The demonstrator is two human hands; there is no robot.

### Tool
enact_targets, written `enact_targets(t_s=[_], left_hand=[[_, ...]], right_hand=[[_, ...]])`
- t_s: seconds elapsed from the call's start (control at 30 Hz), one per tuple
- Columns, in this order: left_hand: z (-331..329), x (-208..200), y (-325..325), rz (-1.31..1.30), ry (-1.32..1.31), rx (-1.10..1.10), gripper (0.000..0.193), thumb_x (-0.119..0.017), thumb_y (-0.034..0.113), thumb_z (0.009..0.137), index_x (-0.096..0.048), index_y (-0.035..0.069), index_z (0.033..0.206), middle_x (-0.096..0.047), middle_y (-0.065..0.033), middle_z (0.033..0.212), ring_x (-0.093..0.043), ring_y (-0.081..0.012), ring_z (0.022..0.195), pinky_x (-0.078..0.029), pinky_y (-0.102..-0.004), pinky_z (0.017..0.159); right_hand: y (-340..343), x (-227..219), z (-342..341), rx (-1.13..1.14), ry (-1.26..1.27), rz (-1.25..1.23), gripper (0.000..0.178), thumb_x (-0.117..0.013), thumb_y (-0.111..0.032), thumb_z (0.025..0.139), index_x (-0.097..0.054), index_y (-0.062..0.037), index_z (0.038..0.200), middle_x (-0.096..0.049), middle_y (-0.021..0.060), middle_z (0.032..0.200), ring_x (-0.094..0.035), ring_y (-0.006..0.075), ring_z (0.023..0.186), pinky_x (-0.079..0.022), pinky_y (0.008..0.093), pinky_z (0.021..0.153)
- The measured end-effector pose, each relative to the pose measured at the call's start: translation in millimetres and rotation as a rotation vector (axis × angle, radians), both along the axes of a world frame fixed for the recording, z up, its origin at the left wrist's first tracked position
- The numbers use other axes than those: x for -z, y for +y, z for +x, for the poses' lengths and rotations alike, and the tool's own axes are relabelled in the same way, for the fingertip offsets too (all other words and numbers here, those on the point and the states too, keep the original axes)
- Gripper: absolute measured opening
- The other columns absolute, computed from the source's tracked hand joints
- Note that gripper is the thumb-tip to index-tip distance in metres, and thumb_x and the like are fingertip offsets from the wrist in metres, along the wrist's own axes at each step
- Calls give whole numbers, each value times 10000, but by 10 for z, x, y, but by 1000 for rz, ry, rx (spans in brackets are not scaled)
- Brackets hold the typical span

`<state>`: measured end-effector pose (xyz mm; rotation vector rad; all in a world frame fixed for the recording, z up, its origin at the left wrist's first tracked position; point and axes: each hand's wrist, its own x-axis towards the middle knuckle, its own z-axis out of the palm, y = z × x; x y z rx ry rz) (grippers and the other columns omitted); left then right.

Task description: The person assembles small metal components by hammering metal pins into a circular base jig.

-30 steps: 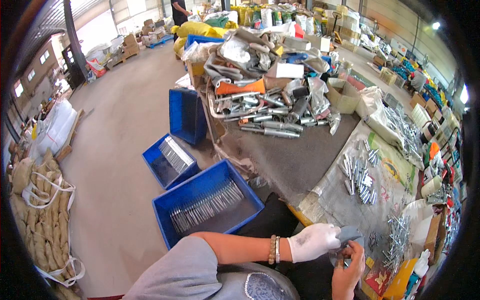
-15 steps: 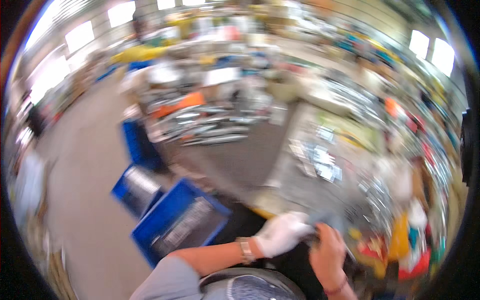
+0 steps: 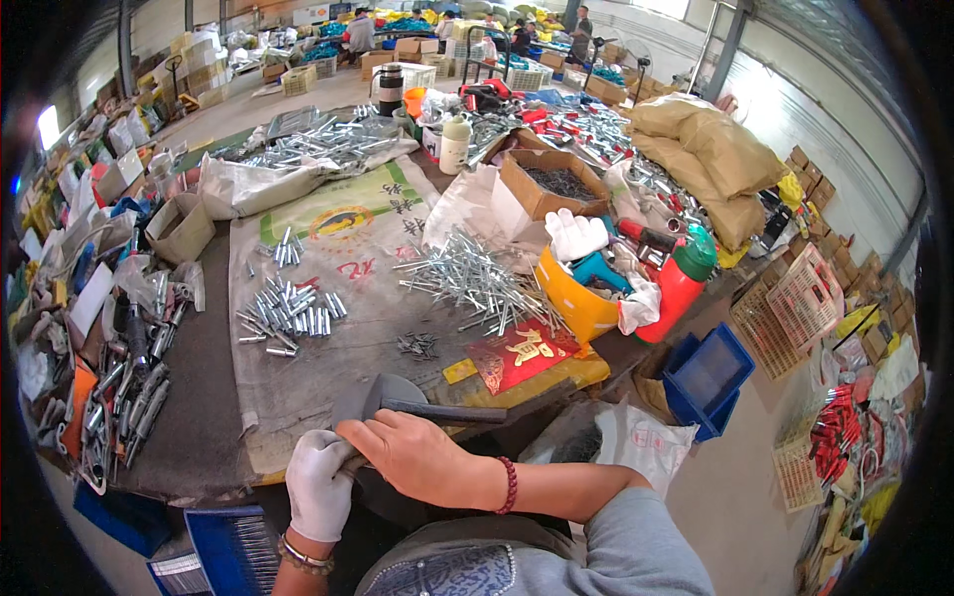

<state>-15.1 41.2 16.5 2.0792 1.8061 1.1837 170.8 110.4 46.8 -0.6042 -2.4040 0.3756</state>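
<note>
My left hand (image 3: 320,484), in a white glove, is closed in a fist at the table's near edge. Bare and wearing a red bead bracelet, my right hand (image 3: 422,457) has its fingers closed up against the left one. What the two hold between them is hidden by the fingers. Just beyond them is a dark grey metal fixture (image 3: 452,410) with a flat bar and a rounded plate. Short metal sleeves (image 3: 293,313) lie on the printed cloth sack (image 3: 273,377). A heap of thin metal rods (image 3: 477,281) and a little pile of dark screws (image 3: 417,345) lie farther right.
A yellow tub (image 3: 571,298) with gloves stands beside a red bottle with a green cap (image 3: 678,283). Behind it is a cardboard box (image 3: 552,184) of small dark parts. Loose metal tools (image 3: 139,387) crowd the left. Blue bins (image 3: 234,551) stand below, others (image 3: 708,372) to the right.
The view has swung to the right and is now sharp, bringing the table to the middle. My hands remain together, and the blue bins have shifted to the lower left.
</note>
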Motion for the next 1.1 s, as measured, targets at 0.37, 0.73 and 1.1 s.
enact_targets(t_s=[0.37,0.73,1.1], left_hand=[[-20,-3,-55,7,0,-24,259,-831,8,734,-730,40,970,-681,-153,998,-679,-393,955,-552,-454,814],[16,-1,-4,33,0,-30,226,-849,13,747,-780,41,961,-697,-131,960,-694,-345,929,-563,-426,800],[6,-5,-94,38,-8,-36,216,-861,37,757,-782,44,958,-689,-135,950,-690,-346,927,-559,-424,795]], right_hand=[[-100,21,-10,-53,-74,177,346,-647,-94,923,-589,-22,1257,-642,81,984,-644,260,927,-539,373,840],[55,158,8,-9,145,-31,466,-717,-3,840,-625,-54,1294,-687,105,991,-674,315,956,-559,436,854],[-41,203,-1,-17,194,1,448,-732,18,809,-663,-66,1244,-700,94,980,-671,308,917,-552,429,840]])
